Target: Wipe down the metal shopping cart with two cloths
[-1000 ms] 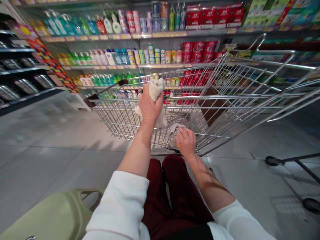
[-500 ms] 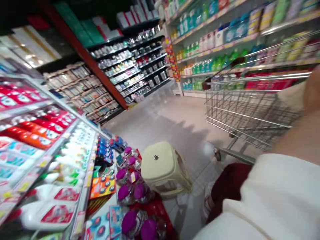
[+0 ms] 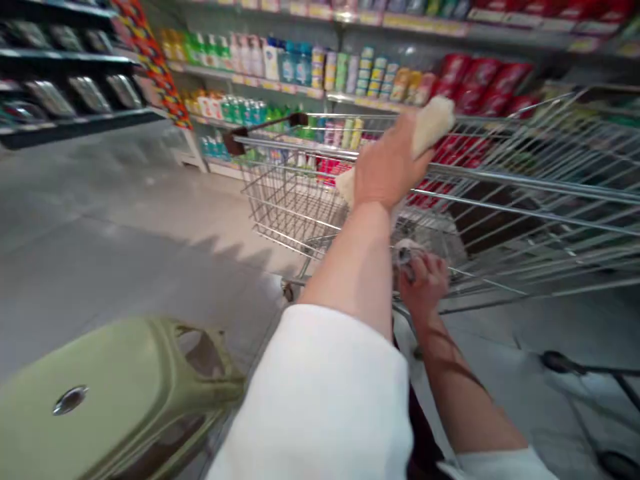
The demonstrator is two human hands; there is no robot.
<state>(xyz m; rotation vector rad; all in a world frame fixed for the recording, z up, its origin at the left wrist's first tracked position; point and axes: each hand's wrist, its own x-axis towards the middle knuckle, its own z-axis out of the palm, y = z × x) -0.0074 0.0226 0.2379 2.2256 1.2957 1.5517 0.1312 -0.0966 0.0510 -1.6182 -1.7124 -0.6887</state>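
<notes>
Head view shows the wire shopping cart [image 3: 525, 181] lying crosswise in front of the person, its long axis running left to right. The left hand [image 3: 383, 170], closed around a cream cloth [image 3: 434, 125], is the one nearer its top rail. The right hand [image 3: 427, 283] sits lower, by the near side, fingers curled on a greyish cloth [image 3: 406, 248]. A green stool [image 3: 115, 373] stands to the left.
</notes>
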